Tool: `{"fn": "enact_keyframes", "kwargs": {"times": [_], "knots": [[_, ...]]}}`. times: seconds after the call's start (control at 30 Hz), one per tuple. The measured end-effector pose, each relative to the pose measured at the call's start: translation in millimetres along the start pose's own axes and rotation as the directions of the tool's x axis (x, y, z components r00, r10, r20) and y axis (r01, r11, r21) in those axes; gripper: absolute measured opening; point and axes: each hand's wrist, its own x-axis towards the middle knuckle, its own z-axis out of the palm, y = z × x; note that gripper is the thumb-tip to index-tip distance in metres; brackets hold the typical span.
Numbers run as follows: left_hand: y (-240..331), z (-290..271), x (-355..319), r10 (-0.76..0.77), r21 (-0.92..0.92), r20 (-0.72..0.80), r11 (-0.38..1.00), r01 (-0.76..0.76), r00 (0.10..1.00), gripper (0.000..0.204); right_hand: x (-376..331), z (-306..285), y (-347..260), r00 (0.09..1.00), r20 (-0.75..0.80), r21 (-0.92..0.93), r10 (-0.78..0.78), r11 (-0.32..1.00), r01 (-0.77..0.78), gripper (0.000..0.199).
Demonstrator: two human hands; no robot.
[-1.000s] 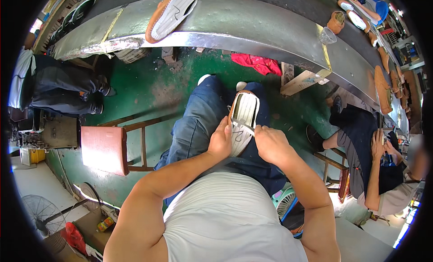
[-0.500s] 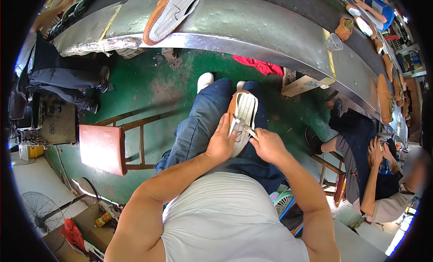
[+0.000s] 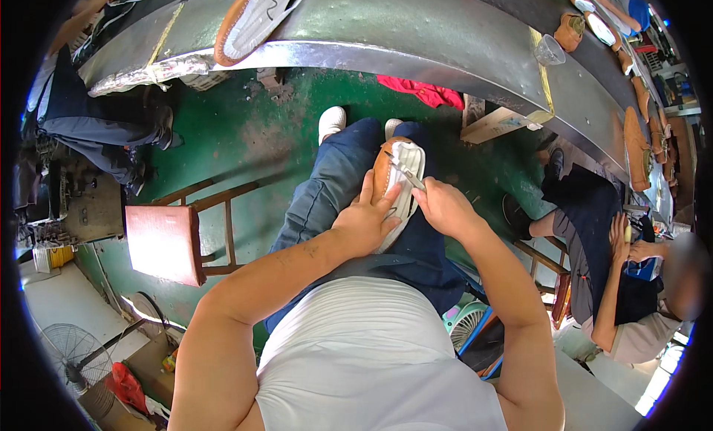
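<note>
A brown shoe upper with a white inner side point(image 3: 413, 158) lies sole-side up across my lap. My left hand point(image 3: 361, 224) holds its left side, fingers spread along the edge and thumb lower down on the white part. In my right hand point(image 3: 448, 210) is a slim pointed metal tool point(image 3: 405, 170), whose exact kind I cannot make out. Its tip reaches the brown edge near the toe, past the left fingertips. The right fingers are closed round the tool's rear end.
Ahead runs a metal-edged bench point(image 3: 386, 30) bearing another shoe point(image 3: 249, 26), a clear cup point(image 3: 548, 49) and several brown shoes point(image 3: 636, 149). Left stands a stool point(image 3: 163, 242); a small fan point(image 3: 464, 323) is at my right. A co-worker point(image 3: 631, 297) sits right.
The tool has moved up along the shoe toward its toe. My left hand has shifted slightly left and its fingers are more spread. The whole view has shifted a little.
</note>
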Motion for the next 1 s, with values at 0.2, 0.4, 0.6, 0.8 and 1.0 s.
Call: {"fn": "enact_keyframes", "kwargs": {"times": [0.2,0.4,0.6,0.8,1.0], "knots": [[-5,5,-19,0.057,0.149,-0.01,0.987,-0.055,0.998,0.073,-14,12,-1,0.989,0.134,-0.145,-0.059,0.986,0.079,0.041],[-40,53,-34,-0.23,-0.602,-0.201,0.796,0.065,0.952,0.072,-45,5,-28,0.962,0.245,0.063,0.118,0.989,-0.137,0.042],[-64,70,-27,-0.066,-0.715,-0.131,0.698,-0.048,0.989,0.08,-69,15,-40,0.943,0.316,0.085,0.106,0.987,-0.139,0.042],[-24,27,-43,-0.081,-0.587,0.084,0.801,0.115,0.993,0.101,-91,33,-40,0.97,0.242,-0.048,0.03,0.999,-0.019,0.042],[-40,27,-37,0.049,-0.567,-0.084,0.819,-0.088,0.995,0.101,-105,21,-40,0.985,0.141,0.247,0.095,0.961,-0.128,0.041]]}}
